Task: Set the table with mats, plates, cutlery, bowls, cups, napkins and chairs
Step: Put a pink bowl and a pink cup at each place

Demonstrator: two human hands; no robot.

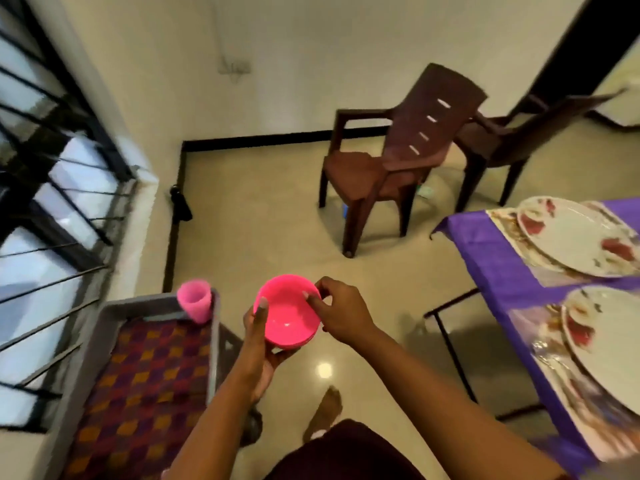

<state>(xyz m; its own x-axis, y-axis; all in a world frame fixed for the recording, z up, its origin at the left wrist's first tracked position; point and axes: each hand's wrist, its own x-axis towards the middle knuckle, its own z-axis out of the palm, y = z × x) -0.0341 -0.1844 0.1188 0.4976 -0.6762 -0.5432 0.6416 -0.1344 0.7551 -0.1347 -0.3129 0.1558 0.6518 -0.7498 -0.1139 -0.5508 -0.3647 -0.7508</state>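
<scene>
Low in the middle of the frame, the left hand [258, 344] cups a stack of pink bowls [287, 311] from beneath, thumb up along the near rim, its grip curled round the base. The right hand [341, 311] pinches the far rim of the top bowl between thumb and fingers, so both grips are closed on the bowls. Just to the left, a pink cup [194, 304] stands on the corner of a side stand with a checked cloth [138, 382].

At the right edge, the table [491, 258] under a purple cloth already carries mats, two flowered plates [575, 233] and what looks like cutlery, blurred. Two brown chairs [391, 161] stand apart from it at upper centre.

The bowl step seems in hand. Next the person would likely turn right, carry the stack over and set one bowl at each place, separating them without knocking the plates.
</scene>
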